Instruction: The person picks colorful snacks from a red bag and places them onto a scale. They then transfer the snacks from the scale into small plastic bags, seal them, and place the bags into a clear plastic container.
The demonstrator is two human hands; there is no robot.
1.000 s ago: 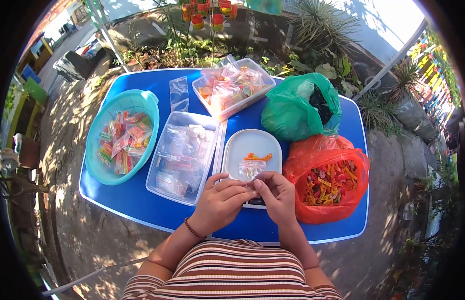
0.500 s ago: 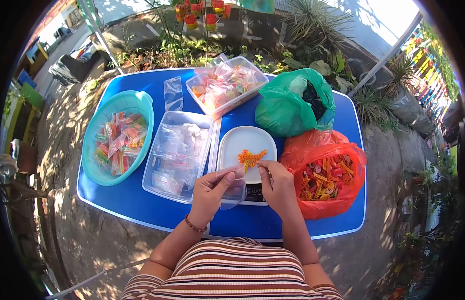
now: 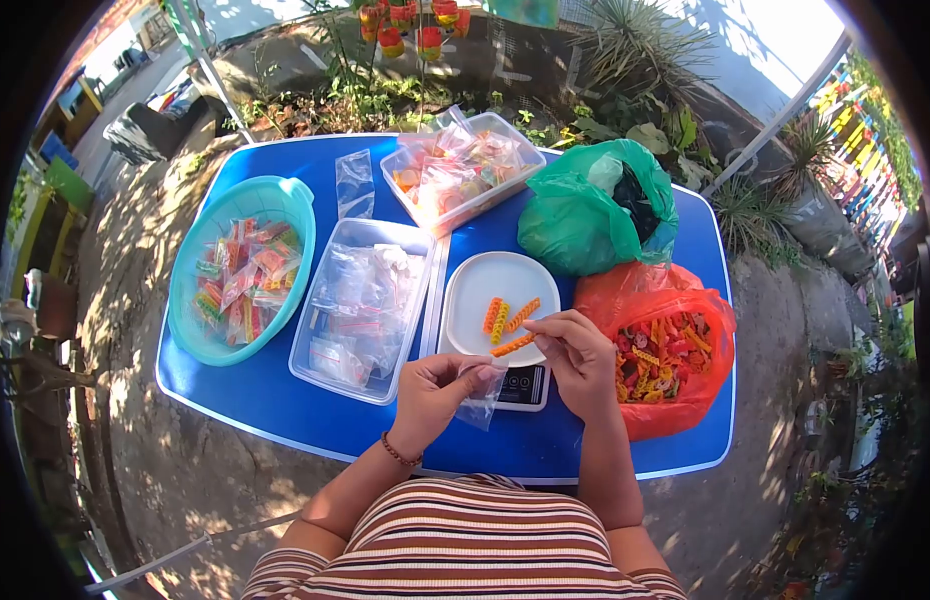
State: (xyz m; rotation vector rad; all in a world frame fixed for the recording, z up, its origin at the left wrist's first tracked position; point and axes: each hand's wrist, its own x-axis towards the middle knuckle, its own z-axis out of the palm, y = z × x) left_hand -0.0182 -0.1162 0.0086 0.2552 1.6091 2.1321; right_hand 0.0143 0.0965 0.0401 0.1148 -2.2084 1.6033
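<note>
Dappled ground and greenery surround a blue table, with a turquoise basket at the left of the frame and a red bag of spiral pieces at the right. Just below centre, the left hand pinches a small clear bag between thumb and fingers. Half a second ago the right hand was beside a cluster of pieces on the white scale; now it grips an orange piece by one end, slanted down-left across the scale's lower edge. That piece's free tip has come right up to the clear bag's upper edge; whether it is inside, I cannot tell. At least three pieces, orange and yellow, now lie spread out on the scale near mid-frame. Filling looks under way, by my judgement, with those pieces not yet bagged.
</note>
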